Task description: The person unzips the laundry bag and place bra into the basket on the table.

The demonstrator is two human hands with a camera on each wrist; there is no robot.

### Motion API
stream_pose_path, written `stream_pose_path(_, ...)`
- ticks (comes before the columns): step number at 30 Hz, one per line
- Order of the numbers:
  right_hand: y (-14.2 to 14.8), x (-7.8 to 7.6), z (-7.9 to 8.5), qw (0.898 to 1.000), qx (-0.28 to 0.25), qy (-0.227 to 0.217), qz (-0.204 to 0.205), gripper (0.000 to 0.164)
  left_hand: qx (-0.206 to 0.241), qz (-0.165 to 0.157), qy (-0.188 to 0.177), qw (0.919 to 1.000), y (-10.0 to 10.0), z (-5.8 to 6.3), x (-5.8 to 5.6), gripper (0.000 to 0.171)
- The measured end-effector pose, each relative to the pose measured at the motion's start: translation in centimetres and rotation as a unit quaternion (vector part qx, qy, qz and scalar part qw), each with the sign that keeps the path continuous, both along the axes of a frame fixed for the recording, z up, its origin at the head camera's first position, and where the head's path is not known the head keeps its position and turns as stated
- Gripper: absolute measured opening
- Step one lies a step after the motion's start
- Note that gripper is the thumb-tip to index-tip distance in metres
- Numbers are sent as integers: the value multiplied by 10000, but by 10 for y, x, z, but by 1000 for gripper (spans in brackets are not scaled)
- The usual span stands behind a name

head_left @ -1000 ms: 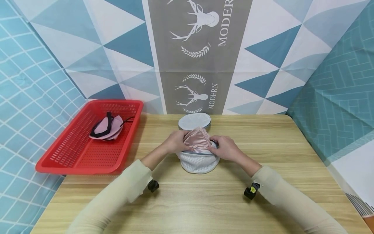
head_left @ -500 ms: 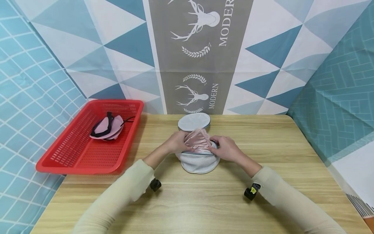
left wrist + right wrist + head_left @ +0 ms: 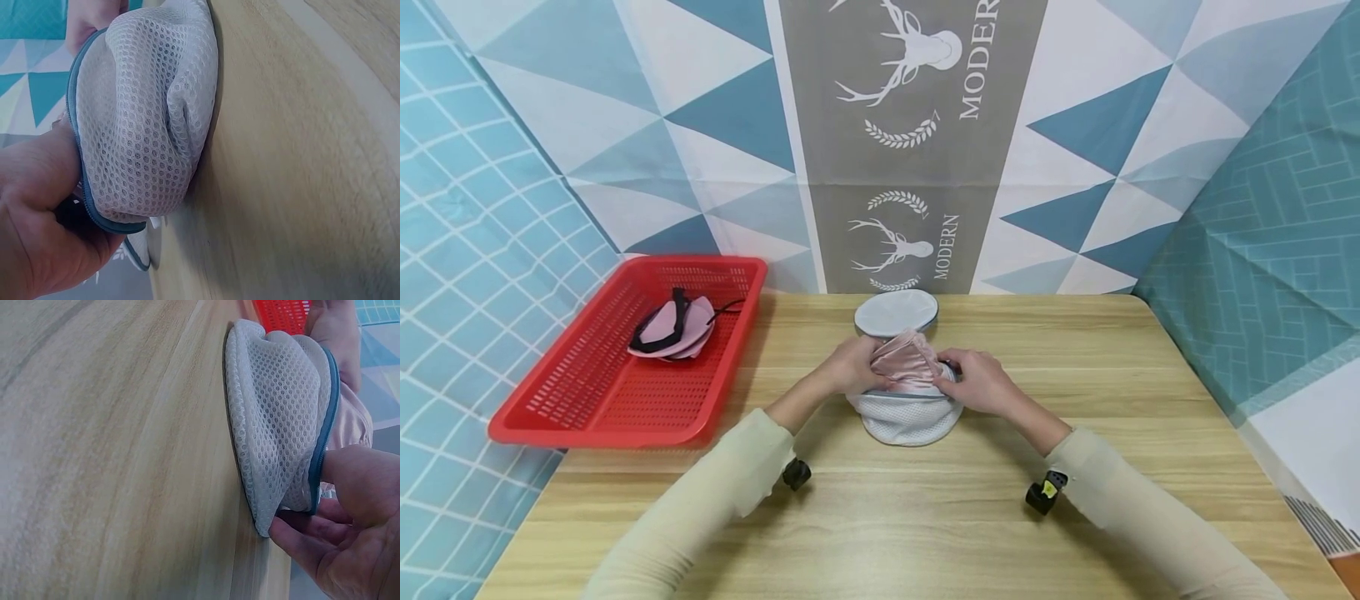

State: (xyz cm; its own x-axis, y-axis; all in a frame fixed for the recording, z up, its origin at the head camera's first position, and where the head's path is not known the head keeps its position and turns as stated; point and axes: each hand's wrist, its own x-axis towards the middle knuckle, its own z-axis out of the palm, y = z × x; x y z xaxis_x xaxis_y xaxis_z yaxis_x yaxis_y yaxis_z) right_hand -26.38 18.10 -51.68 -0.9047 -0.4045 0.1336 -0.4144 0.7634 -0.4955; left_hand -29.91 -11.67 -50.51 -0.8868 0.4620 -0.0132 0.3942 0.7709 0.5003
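A white mesh laundry bag (image 3: 910,421) with a blue-grey zipper rim stands on the table, its mouth unzipped. Inside the mouth sits a pink satin garment (image 3: 906,362) with a gathered edge, its upper part poking out. My left hand (image 3: 852,367) grips the bag's left side at the rim, thumb in over the satin. On the other side my right hand (image 3: 979,380) holds the rim, and the right wrist view shows its lower fingers (image 3: 297,540) at the mesh outside. The bag's round white lid (image 3: 897,312) lies folded back behind the garment.
A red perforated basket (image 3: 610,438) stands at the left, holding pink padded pieces (image 3: 698,321) with a black strap (image 3: 679,321). The wooden table (image 3: 910,533) runs back to a patterned wall covering (image 3: 1075,125).
The pink satin's top edge has sunk slightly toward the bag's mouth. Both hands keep their hold on the rim, nearly still.
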Motion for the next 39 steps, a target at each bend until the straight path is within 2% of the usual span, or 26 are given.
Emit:
stream_pose_path(3,-3,9,10,9998,-105,140,89,49,29,65,140,9999,-4,0,-1,38)
stream_pose_path(9,-18,41,62,9994,-167,-285,28,46,87,311,77,9994,-13,-1,-3,37)
stream_pose_path(11,-21,47,72,9990,-124,-418,-15,46,72,368,47,9993,-16,-1,-3,36)
stream_pose_path(14,-21,45,70,9988,-125,-463,-25,47,29,421,119,9990,-19,-1,-4,35)
stream_pose_path(19,-11,26,37,9995,-182,-243,39,49,39,547,342,9979,-23,-2,-5,33)
stream_pose_path(20,-10,26,37,9996,-157,-237,48,49,40,568,379,9977,-24,-3,-6,32)
stream_pose_path(21,-10,26,37,9996,-143,-247,44,49,55,575,404,9975,-24,-4,-6,32)
stream_pose_path(23,-13,31,47,9992,-143,-386,10,50,48,555,442,9975,-24,-6,-8,32)
stream_pose_path(26,-20,43,69,9984,-61,-569,-23,50,53,501,501,9975,-24,-8,-9,33)
stream_pose_path(29,-24,48,76,9981,14,-615,-84,50,66,455,531,9975,-24,-10,-11,33)
stream_pose_path(33,-25,47,75,9985,20,-548,-63,50,94,413,547,9976,-27,-11,-13,34)
stream_pose_path(34,-23,44,68,9990,23,-438,-26,50,113,393,563,9976,-28,-11,-13,34)
stream_pose_path(39,-18,39,60,9992,-52,-390,37,50,318,339,645,9968,-30,-10,-12,33)
